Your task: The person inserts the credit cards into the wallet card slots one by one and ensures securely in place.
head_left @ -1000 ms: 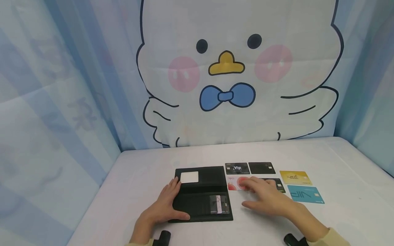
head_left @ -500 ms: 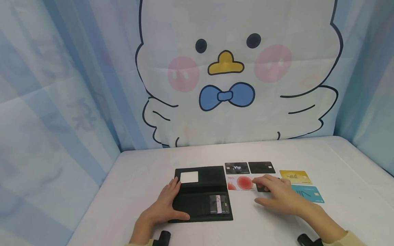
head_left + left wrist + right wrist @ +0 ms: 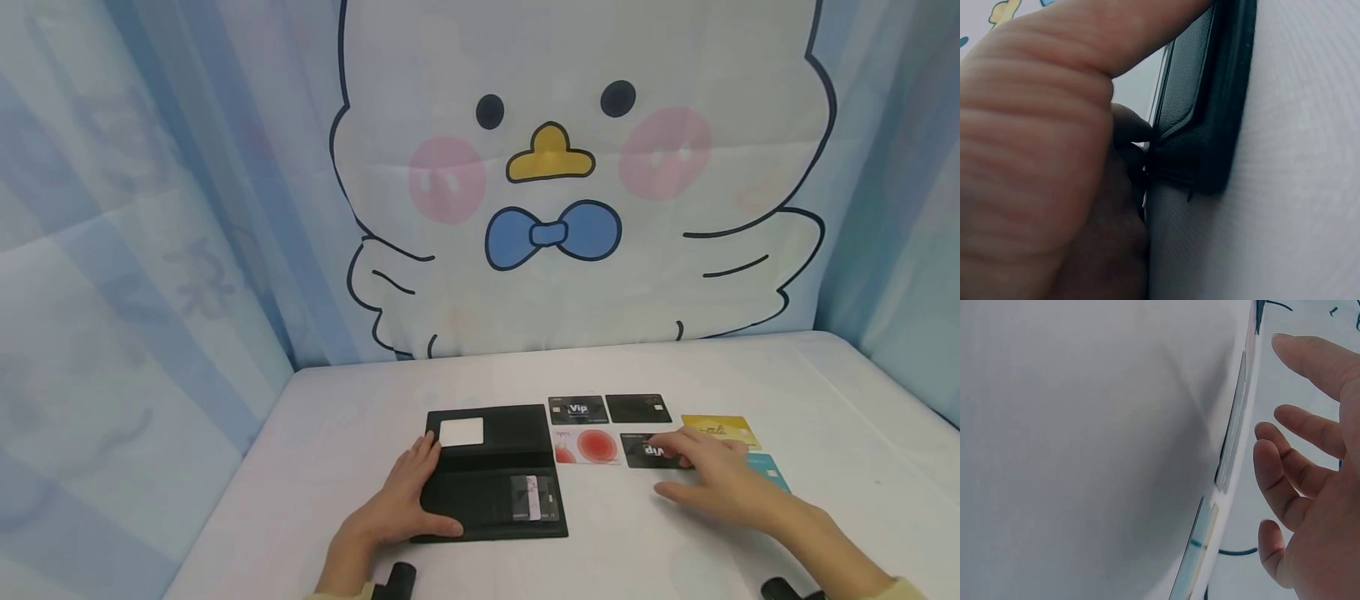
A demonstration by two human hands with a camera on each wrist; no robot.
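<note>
A black wallet [image 3: 472, 500] lies unfolded on the table in the head view, a white card in its upper half and a clear window at its lower right. My left hand [image 3: 405, 496] rests along the wallet's left edge, thumb on the lower flap; the left wrist view shows the wallet's corner [image 3: 1222, 150] beside the fingers. My right hand [image 3: 723, 483] hovers with spread, loosely bent fingers over a black VIP card [image 3: 636, 452], its fingertips overlapping that card in the head view. The hand also partly covers a teal card [image 3: 772, 473] and a yellow card [image 3: 712, 425].
Between wallet and right hand lies a white card with red circles [image 3: 597, 447]. Behind it are a black Vip card [image 3: 577, 411] and a plain black card [image 3: 637, 408]. A curtain with a cartoon bird [image 3: 555, 292] hangs behind the white table [image 3: 375, 387].
My right hand has moved rightward across the cards, uncovering the red-circle card and most of the black VIP card. The left hand and wallet stay put.
</note>
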